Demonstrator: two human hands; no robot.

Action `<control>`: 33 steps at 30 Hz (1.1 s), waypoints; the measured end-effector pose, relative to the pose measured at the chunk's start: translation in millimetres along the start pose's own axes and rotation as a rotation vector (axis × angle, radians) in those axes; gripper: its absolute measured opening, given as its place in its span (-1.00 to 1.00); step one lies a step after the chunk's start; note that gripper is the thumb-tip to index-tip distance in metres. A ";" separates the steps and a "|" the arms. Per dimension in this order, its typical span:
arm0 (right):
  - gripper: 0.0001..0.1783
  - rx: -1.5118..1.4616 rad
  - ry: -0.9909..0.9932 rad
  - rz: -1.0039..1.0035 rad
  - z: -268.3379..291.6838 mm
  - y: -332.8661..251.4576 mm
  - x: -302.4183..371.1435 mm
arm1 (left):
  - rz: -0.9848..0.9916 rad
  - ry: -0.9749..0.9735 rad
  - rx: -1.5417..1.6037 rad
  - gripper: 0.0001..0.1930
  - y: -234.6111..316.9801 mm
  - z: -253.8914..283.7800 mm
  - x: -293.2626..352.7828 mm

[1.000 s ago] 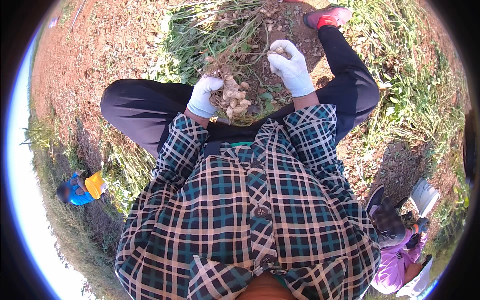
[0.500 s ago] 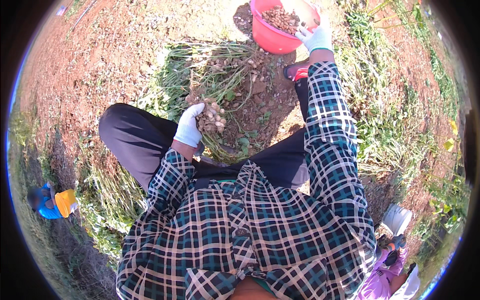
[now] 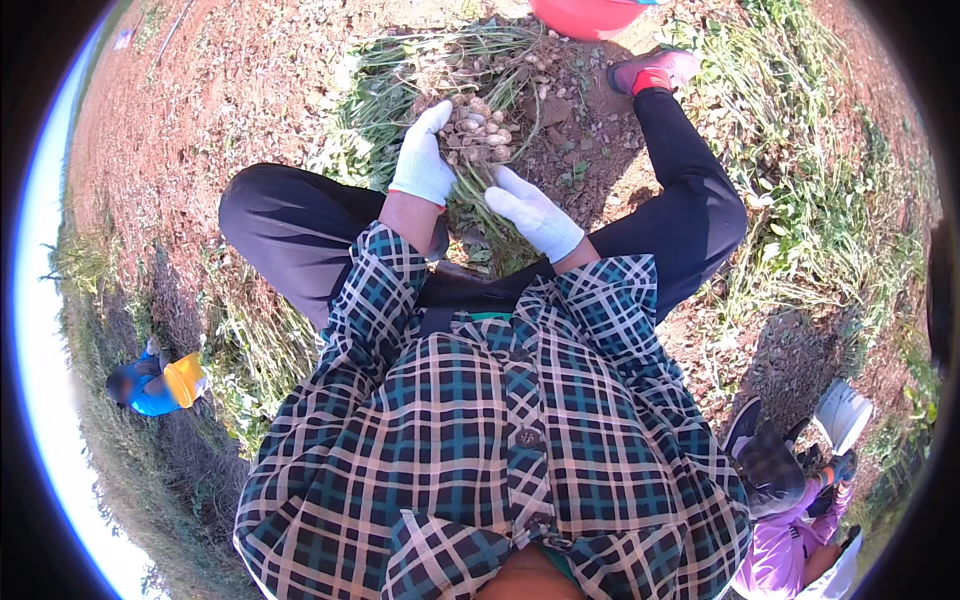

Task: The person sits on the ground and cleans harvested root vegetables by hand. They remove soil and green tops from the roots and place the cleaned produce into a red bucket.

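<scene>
My left hand (image 3: 424,160), in a white knit glove, is closed round a bunch of peanut plants (image 3: 478,132). Pale, soil-covered pods cluster at the top of the bunch, and its green stems hang down between my legs. My right hand (image 3: 537,213), gloved in white too, is just right of those stems, below the pods. Its thumb and fingers are apart and point toward the bunch, holding nothing that I can see. A heap of pulled peanut plants (image 3: 375,95) lies on the soil beyond my hands.
A pinkish-red tub (image 3: 590,18) is cut off by the top edge, near my shoe (image 3: 655,70). Leafy plants (image 3: 790,220) cover the right side. One person (image 3: 150,388) sits far left by a yellow bucket (image 3: 184,380); another (image 3: 790,540) is lower right beside a white bucket (image 3: 842,416).
My right hand has come back from the tub to beside the bunch in my left hand. The view has shifted, so the tub now sits mostly beyond the top edge.
</scene>
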State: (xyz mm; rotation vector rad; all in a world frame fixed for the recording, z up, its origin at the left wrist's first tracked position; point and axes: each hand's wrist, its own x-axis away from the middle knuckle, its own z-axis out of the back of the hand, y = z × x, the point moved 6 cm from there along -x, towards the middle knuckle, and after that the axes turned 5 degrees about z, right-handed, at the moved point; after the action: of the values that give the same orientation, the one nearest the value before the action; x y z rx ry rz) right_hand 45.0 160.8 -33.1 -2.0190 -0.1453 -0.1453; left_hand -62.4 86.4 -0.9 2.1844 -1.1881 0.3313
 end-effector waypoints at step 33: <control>-0.58 0.506 0.384 0.040 34.1 -12.9 -15.8 | -0.189 0.420 -0.633 -0.63 -27.3 80.5 -5.4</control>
State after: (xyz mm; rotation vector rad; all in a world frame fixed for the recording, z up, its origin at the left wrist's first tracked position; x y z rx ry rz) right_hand 28.5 196.4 -39.2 -1.4582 0.0952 -0.4230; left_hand -48.8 50.4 -76.9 1.5577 -0.7159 0.2687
